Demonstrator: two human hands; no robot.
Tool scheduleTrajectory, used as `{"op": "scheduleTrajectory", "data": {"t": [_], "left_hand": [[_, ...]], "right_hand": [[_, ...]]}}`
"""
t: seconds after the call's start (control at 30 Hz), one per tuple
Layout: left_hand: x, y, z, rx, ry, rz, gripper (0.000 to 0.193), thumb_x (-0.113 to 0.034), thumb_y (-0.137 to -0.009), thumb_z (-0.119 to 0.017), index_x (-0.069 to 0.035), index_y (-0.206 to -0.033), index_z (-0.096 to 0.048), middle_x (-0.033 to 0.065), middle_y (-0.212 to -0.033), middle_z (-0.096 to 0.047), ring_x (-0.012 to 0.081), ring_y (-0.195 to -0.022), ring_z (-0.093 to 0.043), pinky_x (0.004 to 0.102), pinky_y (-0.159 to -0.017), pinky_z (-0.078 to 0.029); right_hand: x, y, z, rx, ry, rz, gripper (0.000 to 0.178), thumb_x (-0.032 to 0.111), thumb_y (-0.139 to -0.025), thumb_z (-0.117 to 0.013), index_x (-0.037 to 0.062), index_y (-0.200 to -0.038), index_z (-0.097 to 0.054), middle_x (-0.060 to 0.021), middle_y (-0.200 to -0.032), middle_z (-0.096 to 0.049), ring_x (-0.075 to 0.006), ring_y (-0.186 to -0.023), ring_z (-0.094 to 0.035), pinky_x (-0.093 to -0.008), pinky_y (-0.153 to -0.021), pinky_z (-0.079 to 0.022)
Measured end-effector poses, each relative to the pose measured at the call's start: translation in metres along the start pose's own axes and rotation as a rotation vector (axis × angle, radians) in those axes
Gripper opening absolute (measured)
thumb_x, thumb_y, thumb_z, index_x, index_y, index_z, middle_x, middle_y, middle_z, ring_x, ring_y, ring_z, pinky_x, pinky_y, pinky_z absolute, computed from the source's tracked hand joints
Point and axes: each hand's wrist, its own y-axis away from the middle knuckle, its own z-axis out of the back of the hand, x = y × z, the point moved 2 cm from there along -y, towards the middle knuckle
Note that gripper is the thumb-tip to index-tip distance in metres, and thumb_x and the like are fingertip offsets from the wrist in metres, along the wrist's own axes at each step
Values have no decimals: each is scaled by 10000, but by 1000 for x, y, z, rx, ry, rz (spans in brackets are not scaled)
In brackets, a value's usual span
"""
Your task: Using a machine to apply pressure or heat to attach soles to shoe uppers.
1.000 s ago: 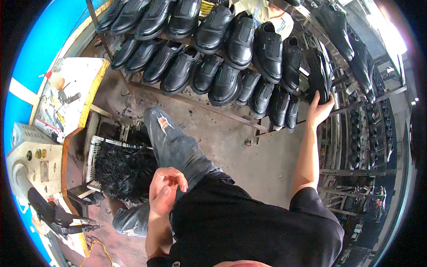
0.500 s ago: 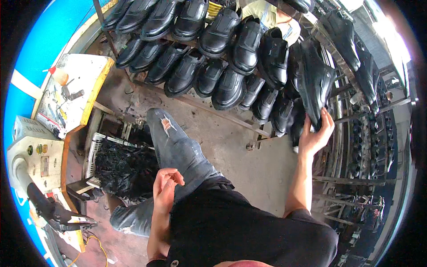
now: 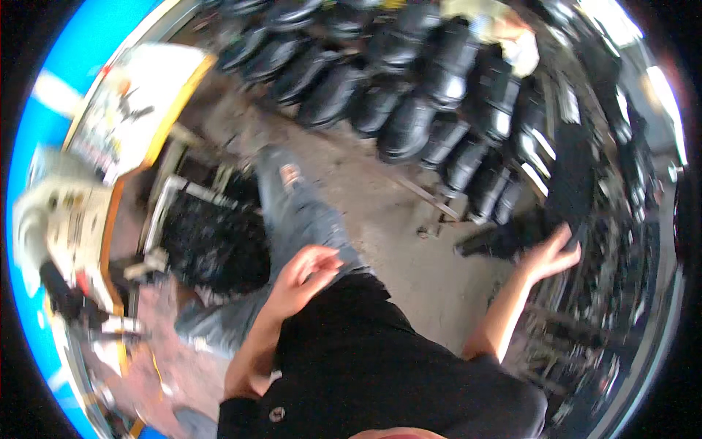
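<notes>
At the right, my right hand (image 3: 547, 257) is smeared by motion, its thumb and fingers closed about the end of a matte black shoe (image 3: 570, 175) that rises from them. Another dark, shoe-like shape (image 3: 497, 240) lies against the hand's left side; whether I hold that too is hidden by blur. My left hand (image 3: 303, 278) hovers before my waist, fingers loosely bent and apart, with nothing in it. Rows of black shoes (image 3: 413, 128) stand on the rack ahead, toes toward me.
Metal shoe racks (image 3: 585, 307) line the right side. At the left are a yellow-edged workbench (image 3: 179, 95) with small tools and a pale machine (image 3: 77, 212). A white crate (image 3: 164, 194) of black scraps sits by my leg. Behind the rack is another person (image 3: 504, 29).
My right hand has moved down and right with the black shoe, away from the rack. My left hand has risen slightly and its fingers have loosened. The whole view has shifted and blurred.
</notes>
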Motion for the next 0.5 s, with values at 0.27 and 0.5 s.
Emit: {"op": "scheduleTrajectory", "data": {"t": [0.27, 0.5], "left_hand": [[5, -34, -52, 276, -482, -397, 1110, -354, -800, -877, -16, -1614, -202, 209, -1642, -286, 354, -1522, -281, 470, -1242, -254], [14, -4, 1, -407, -383, -350, 1123, -223, -739, -909, 18, -1594, -222, 227, -1570, -366, 325, -1454, -397, 425, -1211, -325]], "right_hand": [[95, 80, 38, 154, 61, 47, 544, 165, -952, -657, -47, -1435, -525, -276, -1409, -559, -387, -1310, -530, -519, -1100, -453], [228, 220, -58, 742, -65, 564, 548, -55, -779, -550, -89, -1326, -556, -306, -1299, -591, -550, -1271, -509, -588, -1092, -406]]}}
